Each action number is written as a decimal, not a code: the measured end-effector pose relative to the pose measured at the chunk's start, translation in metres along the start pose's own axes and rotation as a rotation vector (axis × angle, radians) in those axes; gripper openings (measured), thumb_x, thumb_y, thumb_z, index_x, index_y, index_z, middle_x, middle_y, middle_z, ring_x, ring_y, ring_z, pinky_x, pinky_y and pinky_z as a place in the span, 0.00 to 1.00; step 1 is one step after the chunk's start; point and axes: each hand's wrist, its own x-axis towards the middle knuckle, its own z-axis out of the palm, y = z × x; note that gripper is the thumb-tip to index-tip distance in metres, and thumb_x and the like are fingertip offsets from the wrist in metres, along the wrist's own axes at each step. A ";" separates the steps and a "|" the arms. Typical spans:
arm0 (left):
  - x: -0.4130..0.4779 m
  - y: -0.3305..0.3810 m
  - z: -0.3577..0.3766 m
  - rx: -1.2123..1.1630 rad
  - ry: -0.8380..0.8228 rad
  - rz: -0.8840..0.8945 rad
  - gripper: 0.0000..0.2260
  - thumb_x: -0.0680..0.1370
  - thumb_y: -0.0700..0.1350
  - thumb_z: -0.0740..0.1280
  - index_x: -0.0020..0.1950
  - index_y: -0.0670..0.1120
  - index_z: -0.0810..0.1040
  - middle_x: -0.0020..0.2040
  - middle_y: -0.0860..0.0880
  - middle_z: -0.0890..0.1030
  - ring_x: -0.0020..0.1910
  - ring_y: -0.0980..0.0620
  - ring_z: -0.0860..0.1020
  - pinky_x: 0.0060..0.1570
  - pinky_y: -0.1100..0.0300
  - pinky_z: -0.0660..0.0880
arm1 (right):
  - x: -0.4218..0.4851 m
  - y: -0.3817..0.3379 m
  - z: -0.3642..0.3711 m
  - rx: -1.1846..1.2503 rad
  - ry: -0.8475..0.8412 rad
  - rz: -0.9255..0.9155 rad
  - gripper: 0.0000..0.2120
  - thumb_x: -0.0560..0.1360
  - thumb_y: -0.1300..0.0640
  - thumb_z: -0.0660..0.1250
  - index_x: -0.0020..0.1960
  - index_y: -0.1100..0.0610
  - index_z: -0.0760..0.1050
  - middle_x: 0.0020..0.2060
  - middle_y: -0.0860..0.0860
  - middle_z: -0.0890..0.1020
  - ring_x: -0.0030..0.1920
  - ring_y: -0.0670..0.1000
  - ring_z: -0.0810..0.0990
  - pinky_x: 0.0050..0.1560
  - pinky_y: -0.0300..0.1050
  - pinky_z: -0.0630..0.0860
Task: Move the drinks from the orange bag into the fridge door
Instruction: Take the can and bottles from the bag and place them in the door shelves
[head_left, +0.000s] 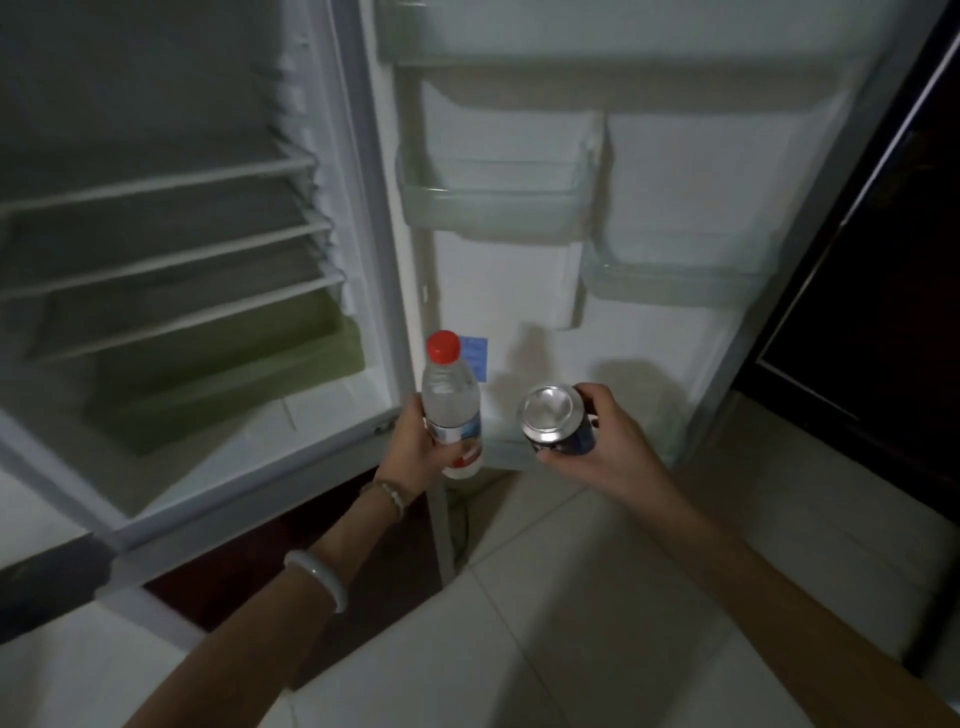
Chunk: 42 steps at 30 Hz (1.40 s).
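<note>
While the fridge door (675, 171) is standing wide open, the person is holding one drink in each hand just in front of its lowest part. The left hand (415, 447) is gripping a clear water bottle (451, 410) with a red cap around its lower half, keeping it upright. The right hand (608, 441) is closing around a dark blue can (558, 421), tilted so its silver end is facing the camera. The orange bag is not showing here. The bottom door shelf (511, 452) is sitting mostly hidden behind both drinks, so its depth is hard to judge. The bottle probably wants lowering straight down there, base first; the can likely needs turning upright before going in beside it.
</note>
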 end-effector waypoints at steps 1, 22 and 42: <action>0.010 0.001 0.004 -0.022 0.018 0.008 0.29 0.64 0.42 0.77 0.58 0.48 0.65 0.54 0.49 0.76 0.51 0.55 0.77 0.50 0.59 0.75 | 0.004 0.003 -0.003 0.006 0.010 0.006 0.26 0.61 0.59 0.77 0.54 0.49 0.68 0.45 0.41 0.77 0.44 0.33 0.75 0.39 0.25 0.69; 0.117 -0.053 0.036 0.341 0.095 -0.184 0.25 0.63 0.51 0.77 0.54 0.43 0.74 0.49 0.41 0.81 0.48 0.41 0.79 0.46 0.52 0.76 | 0.063 0.036 0.001 -0.022 0.124 0.066 0.27 0.61 0.57 0.79 0.53 0.48 0.68 0.45 0.47 0.80 0.45 0.42 0.77 0.43 0.30 0.71; 0.094 -0.052 0.027 0.290 0.196 -0.167 0.32 0.59 0.52 0.79 0.58 0.43 0.71 0.53 0.43 0.77 0.50 0.44 0.77 0.49 0.45 0.77 | 0.075 -0.025 -0.044 0.095 -0.009 -0.073 0.30 0.61 0.54 0.79 0.57 0.46 0.69 0.51 0.38 0.78 0.52 0.40 0.78 0.54 0.36 0.74</action>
